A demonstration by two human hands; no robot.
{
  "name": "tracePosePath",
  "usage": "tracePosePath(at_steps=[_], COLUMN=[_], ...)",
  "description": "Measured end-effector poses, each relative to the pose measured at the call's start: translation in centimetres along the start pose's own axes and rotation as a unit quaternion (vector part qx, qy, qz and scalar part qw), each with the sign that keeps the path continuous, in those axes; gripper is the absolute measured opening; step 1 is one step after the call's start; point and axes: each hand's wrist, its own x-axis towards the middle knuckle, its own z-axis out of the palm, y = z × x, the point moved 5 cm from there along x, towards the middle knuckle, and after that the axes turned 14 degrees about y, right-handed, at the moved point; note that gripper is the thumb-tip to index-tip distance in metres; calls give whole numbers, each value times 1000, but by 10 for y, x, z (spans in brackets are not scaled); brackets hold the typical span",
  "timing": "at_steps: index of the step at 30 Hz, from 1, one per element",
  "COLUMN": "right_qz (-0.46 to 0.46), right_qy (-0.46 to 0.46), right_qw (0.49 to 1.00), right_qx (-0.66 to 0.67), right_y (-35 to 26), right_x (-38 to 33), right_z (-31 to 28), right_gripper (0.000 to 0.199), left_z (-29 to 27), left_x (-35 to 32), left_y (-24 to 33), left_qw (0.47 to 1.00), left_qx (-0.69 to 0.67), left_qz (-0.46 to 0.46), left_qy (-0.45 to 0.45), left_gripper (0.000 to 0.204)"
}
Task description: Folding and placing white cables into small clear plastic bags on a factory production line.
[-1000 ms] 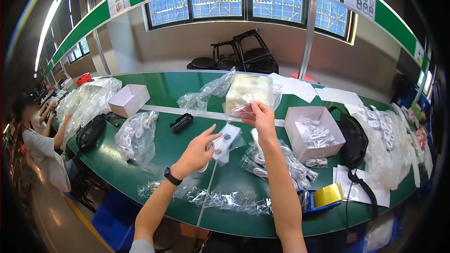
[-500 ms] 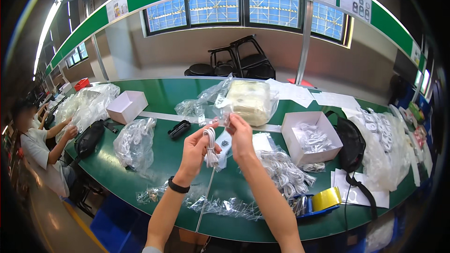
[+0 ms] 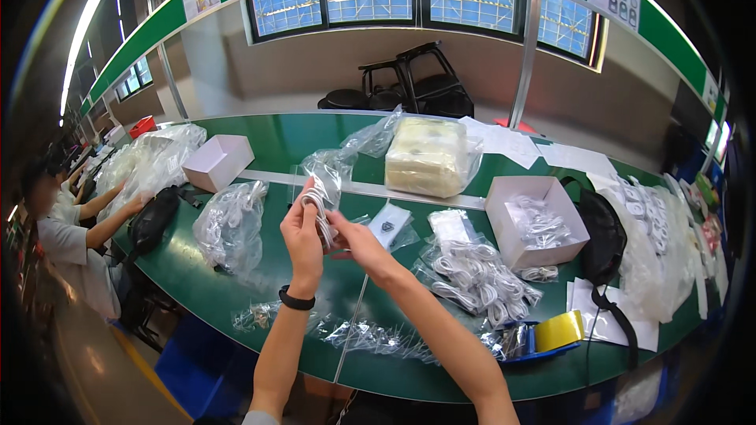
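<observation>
A coiled white cable point(image 3: 316, 206) stands upright in my left hand point(image 3: 302, 245), whose fingers are wrapped round it. My right hand point(image 3: 364, 250) meets it from the right, fingertips closed at the coil's lower side; the tips are partly hidden. Clear film point(image 3: 329, 171) shows just beyond the coil; whether it touches my hands I cannot tell. Behind my right hand lies a flat clear bag with a dark printed mark point(image 3: 387, 227). To its right is a heap of bundled white cables point(image 3: 480, 279), with a stack of small clear bags point(image 3: 452, 228) at its far end.
An open white box point(image 3: 537, 245) of bagged pieces stands right, beside a black pouch point(image 3: 602, 236). A wrapped cream block point(image 3: 427, 156) sits at the back. A tape dispenser point(image 3: 557, 333) and small clear packets point(image 3: 370, 345) line the near edge. A co-worker point(image 3: 75, 244) sits left.
Both hands have moved left with the coiled cable. My right hand has come down from beside the wrapped block to the coil. The view has shifted slightly.
</observation>
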Motion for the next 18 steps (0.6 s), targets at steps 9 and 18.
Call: tracePosePath(at_steps=[9, 18], right_qz=[-111, -183], right_qy=[69, 181], right_qw=[985, 958], right_qx=[114, 130], right_y=[-13, -64], right_x=[4, -10], right_z=[-19, -58], right_gripper=[28, 25], left_z=[-7, -6], left_x=[6, 0], left_y=[-1, 9], left_qw=[992, 924], left_qx=[105, 340], left_qz=[57, 177], left_qy=[-26, -19], left_gripper=[34, 23])
